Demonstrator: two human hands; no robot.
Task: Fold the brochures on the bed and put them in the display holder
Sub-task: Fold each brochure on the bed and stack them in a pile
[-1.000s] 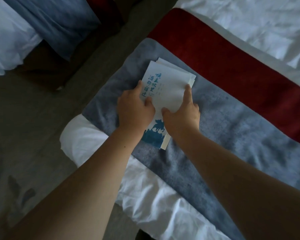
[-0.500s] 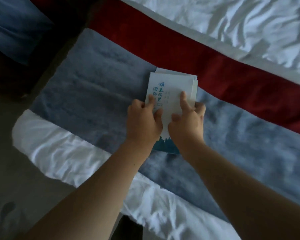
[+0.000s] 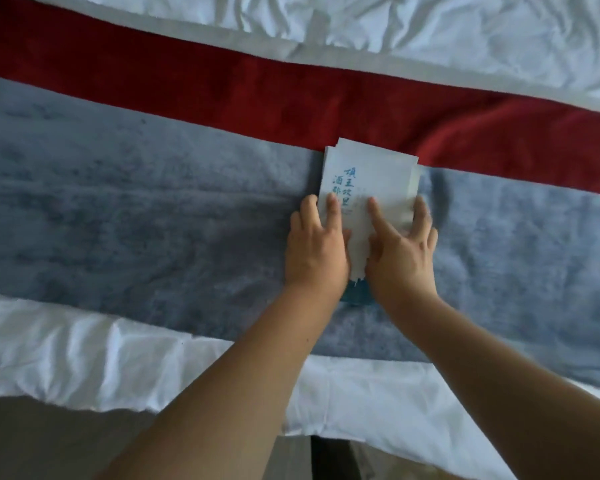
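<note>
Brochures (image 3: 374, 174) lie in a small stack on the bed (image 3: 66, 355). They are white paper, with blue characters printed down the upper left of the top sheet and a blue picture at its near end, mostly hidden between the wrists. The stack is not quite squared: edges of lower sheets show along its far and right sides. It sits on the grey-blue band (image 3: 153, 220) of the bed runner, and its far edge reaches the seam with the red band (image 3: 222, 91).

Both hands lie flat on the stack and grip nothing. The left hand (image 3: 317, 251) covers the left side with its fingers straight. Its index fingertip (image 3: 334, 202) is on the paper beside the printed characters, and the outer fingers rest at or just off the left edge. The right hand (image 3: 400, 254) covers the right side with its fingers spread wide. Its index finger (image 3: 378, 216) points up the middle of the top sheet, and the outer fingers reach the right edge. Both bare forearms come in from the bottom of the view.

Beyond the red band lies a crumpled white sheet (image 3: 465, 36). Nearer than the grey-blue band, white bedding hangs over the edge of the bed above the dim floor (image 3: 49, 445).
</note>
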